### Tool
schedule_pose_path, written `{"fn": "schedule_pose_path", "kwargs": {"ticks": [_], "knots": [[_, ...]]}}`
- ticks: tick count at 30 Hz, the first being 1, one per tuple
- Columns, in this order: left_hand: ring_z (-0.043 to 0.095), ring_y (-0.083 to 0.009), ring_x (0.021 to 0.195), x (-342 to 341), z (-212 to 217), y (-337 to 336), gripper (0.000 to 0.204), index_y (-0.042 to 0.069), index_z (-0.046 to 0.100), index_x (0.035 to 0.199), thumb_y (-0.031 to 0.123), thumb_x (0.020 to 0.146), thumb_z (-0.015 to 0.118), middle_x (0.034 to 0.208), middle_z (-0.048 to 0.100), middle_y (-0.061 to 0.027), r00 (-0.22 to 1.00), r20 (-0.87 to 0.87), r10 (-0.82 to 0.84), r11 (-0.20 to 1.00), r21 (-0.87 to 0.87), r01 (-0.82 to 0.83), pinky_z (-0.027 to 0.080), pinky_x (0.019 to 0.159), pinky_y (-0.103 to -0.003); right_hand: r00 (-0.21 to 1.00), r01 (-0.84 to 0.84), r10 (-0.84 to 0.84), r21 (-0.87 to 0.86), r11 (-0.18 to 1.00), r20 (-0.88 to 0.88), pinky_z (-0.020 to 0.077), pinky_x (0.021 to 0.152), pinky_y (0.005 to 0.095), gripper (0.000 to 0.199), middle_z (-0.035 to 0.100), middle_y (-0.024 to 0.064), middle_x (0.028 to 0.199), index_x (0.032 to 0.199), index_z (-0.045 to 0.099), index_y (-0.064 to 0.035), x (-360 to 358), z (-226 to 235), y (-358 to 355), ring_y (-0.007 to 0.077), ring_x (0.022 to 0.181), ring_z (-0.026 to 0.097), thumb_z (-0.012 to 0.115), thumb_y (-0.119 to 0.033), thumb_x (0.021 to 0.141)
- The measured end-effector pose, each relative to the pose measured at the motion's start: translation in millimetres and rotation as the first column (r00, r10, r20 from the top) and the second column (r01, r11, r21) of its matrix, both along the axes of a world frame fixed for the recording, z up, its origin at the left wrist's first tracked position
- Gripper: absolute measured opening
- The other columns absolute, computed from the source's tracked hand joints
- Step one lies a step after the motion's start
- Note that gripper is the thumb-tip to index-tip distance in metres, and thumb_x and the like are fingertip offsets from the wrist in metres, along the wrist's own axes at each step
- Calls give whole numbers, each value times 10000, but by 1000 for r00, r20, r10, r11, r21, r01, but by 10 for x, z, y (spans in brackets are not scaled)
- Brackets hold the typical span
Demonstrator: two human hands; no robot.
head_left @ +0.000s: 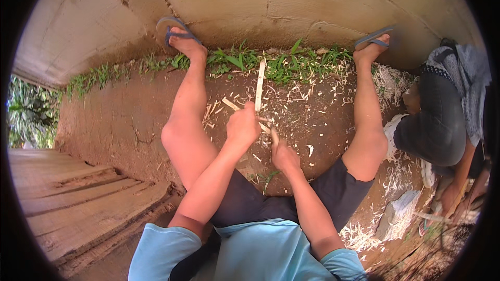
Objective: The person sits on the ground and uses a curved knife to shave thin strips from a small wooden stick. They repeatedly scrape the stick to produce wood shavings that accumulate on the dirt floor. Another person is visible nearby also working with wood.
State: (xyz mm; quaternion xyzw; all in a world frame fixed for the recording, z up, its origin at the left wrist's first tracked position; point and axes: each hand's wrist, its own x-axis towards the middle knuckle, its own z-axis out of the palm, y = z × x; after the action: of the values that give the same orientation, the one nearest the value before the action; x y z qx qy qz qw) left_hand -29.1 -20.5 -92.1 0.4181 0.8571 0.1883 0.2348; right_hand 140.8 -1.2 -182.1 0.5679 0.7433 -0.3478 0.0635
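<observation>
Two sandals [163,28] are up against the wall [312,0], grass [294,67] along its foot. Out from the wall, left grip [243,126] is wrapped round one pale strip [230,104]; right grip [286,156] is curled on one slim tool [266,119], can't make out which kind. One co-worker [435,119] crowds the wall's right end; dirt [114,104] stretches along its left.

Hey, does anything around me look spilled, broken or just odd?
Yes: pale shavings are scattered untidily, standing out against the brown soil, and the wooden planks at left look damaged, with uneven, ragged ends. Nothing else stands out.
</observation>
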Motion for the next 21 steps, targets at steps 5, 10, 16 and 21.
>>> {"fn": "schedule_pose_path", "kwargs": {"ticks": [5, 10, 16, 21], "knots": [[637, -455, 823, -27, -17, -6, 181, 6, 518, 969, 113, 845, 595, 799, 649, -261, 998, -39, -45, 999, 27, 46, 492, 737, -528, 997, 66, -72, -212, 975, -19, 447, 901, 512, 435, 628, 286, 1048, 1176, 491, 6, -77, -18, 90, 436, 1016, 607, 388, -374, 991], [638, -435, 835, -35, -68, -8, 181, 33, 520, 959, 125, 842, 623, 811, 654, -245, 999, -37, -38, 999, 2, 38, 482, 759, -508, 887, 110, -202, -235, 966, -415, 440, 864, 463, 332, 610, 215, 1063, 1150, 481, -18, -139, -69, 136, 383, 987, 596, 438, -310, 998], [638, -434, 811, -39, -158, 0, 194, 30, 524, 948, 130, 831, 642, 791, 652, -245, 997, -63, -50, 998, 44, 53, 480, 750, -503, 524, 252, -191, -64, 966, -830, 458, 726, 379, 378, 581, 128, 899, 1237, 443, -9, -148, 367, 83, 230, 779, 575, 446, -306, 1005], [633, -432, 772, -77, -216, -30, 190, 26, 522, 936, 125, 833, 647, 755, 644, -234, 999, -30, -37, 998, 44, 39, 478, 727, -492, 993, 72, -52, -200, 977, 107, 503, 780, 491, 401, 662, 217, 942, 1209, 453, 28, 155, 33, -18, 394, 890, 655, 443, -299, 978]]}}
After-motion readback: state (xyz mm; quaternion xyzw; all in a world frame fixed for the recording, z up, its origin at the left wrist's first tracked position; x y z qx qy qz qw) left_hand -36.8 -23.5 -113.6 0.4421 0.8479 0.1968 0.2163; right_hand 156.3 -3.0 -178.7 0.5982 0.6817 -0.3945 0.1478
